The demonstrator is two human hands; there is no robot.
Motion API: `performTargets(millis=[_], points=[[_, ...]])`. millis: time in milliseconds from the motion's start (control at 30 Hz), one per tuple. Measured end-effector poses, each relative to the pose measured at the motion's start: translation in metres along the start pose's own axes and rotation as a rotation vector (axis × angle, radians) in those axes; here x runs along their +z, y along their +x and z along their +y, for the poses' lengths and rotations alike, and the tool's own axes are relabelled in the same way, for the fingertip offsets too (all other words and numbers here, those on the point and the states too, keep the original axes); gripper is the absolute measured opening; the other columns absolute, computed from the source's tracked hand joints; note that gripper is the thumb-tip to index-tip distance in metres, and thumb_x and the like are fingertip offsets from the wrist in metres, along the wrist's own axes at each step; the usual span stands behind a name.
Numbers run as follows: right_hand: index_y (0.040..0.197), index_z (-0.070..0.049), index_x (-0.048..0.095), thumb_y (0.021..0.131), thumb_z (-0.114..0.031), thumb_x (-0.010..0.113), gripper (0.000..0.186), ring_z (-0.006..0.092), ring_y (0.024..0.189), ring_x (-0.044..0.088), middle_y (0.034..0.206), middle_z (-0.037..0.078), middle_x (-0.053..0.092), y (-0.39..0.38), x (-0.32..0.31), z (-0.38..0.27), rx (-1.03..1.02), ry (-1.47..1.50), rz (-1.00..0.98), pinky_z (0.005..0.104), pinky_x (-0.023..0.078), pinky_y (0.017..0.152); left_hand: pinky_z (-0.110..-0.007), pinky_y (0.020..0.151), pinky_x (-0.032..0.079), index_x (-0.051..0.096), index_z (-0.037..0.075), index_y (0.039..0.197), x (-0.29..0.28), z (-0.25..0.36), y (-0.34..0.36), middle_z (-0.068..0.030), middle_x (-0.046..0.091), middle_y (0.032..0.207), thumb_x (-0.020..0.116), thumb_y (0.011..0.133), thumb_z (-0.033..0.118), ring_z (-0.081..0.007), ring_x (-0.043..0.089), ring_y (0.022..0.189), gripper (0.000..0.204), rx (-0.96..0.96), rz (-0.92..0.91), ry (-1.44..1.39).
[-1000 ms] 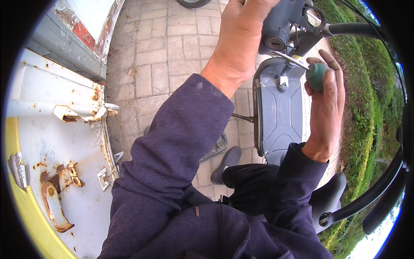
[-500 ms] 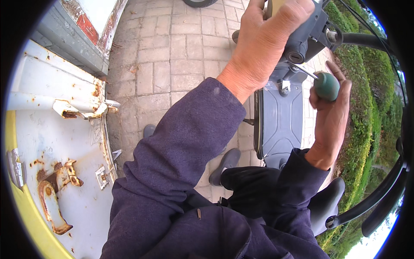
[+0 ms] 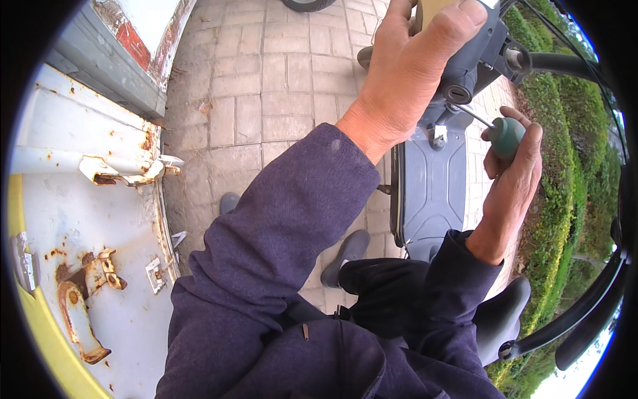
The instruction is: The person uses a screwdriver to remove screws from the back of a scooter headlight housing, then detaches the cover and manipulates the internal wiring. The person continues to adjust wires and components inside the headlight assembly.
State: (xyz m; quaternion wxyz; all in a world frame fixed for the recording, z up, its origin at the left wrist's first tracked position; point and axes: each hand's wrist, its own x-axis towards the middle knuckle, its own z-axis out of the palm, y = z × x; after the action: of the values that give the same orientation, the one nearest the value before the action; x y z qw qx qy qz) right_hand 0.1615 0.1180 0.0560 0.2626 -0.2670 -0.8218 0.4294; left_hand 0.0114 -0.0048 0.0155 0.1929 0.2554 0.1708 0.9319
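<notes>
Screwdriver at Scooter Housing, Two Hands Engaged

Right hand [image 3: 515, 166], right of centre, upper half: fingers curled about the handle of a screwdriver [image 3: 507, 138]; bulbous green handle, thin metal shaft [image 3: 476, 115] slanting up and left. Tip: hidden beneath the housing, contact unconfirmed.

Left hand [image 3: 412, 73], upper centre: laid over a dark grey housing [image 3: 473, 56], thumb across a tan surface; fingertips partly out of sight, so firmness of hold cannot be told.

Lock cylinder [image 3: 458, 92]: round, slotted, set in the housing's lower end, just above the shaft.

Hazards, as judged: the tip could skid and scrape the casing or the lock cylinder, the cause being a slanted shaft and a concealed tip; the housing could shift should the left hand's support slacken.

Outward: grey footboard [image 3: 435, 189] below the housing; black bar [image 3: 561, 64], upper right; hedge [image 3: 555, 166], right; pale paving [image 3: 286, 73], upper centre; rust-marked white metal panel [image 3: 56, 213], left.
</notes>
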Motion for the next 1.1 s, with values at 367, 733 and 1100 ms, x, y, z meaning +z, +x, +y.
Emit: performTargets(millis=[367,733,1100], points=[[0.127,0.002,0.059,0.106,-0.034,0.055,0.042,0.0161,0.094,0.060,0.109,0.016,0.067,0.006,0.006,0.000,-0.058,0.229,-0.005,0.0287,0.047,0.084,-0.020,0.081,0.047,0.053,-0.002,0.136,-0.006,-0.002,0.006,0.0009,0.059,0.107,0.072,0.096,0.051,-0.0045,0.055,0.091,0.069,0.035,-0.033,-0.045],[0.127,0.006,0.060,0.104,-0.029,0.057,0.042,0.0150,0.088,0.060,0.107,0.014,0.069,0.013,0.005,0.009,-0.190,0.291,-0.051,0.0282,0.048,0.081,-0.019,0.070,0.049,0.058,0.001,0.122,-0.007,0.011,-0.001,0.0001,0.059,0.097,0.072,0.090,0.065,-0.0043,0.057,0.082,0.074,-0.053,-0.111,-0.089],[0.135,0.006,0.053,0.099,-0.027,0.060,0.050,0.0197,0.093,0.061,0.113,0.017,0.069,0.015,0.007,0.006,-0.224,0.399,-0.068,0.0322,0.047,0.083,-0.021,0.069,0.048,0.061,0.007,0.118,-0.007,-0.003,0.010,0.0036,0.058,0.095,0.067,0.099,0.052,-0.0033,0.055,0.081,0.049,0.002,-0.075,-0.051]])
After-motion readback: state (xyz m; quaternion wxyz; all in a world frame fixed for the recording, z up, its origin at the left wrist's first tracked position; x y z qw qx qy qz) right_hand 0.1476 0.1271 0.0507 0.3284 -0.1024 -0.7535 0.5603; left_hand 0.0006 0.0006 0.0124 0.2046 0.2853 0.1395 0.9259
